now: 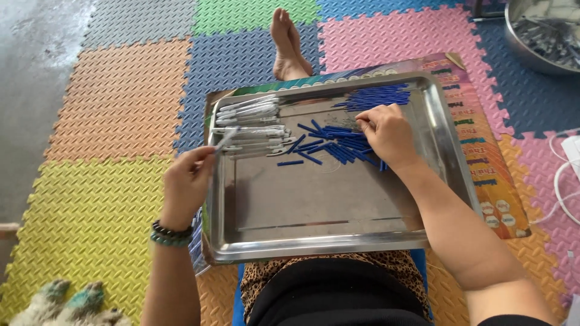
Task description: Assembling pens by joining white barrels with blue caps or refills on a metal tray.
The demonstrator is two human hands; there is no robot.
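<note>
Over a steel tray [338, 211], the left hand [188, 181] pinches a clear pen barrel [226, 140] at the tray's left edge, while the right hand [389, 134], fingers curled, picks among loose blue caps [329, 147] mid-tray.

I see only one printed thing here: a flat cardboard sheet [483, 157], like an opened package, which lies under the steel tray [314, 247] on the foam floor mats [121, 102]. Its right strip shows orange and pink with dark label blocks and round white badges near the lower corner. The upper edge is green. No screens or signs.
</note>
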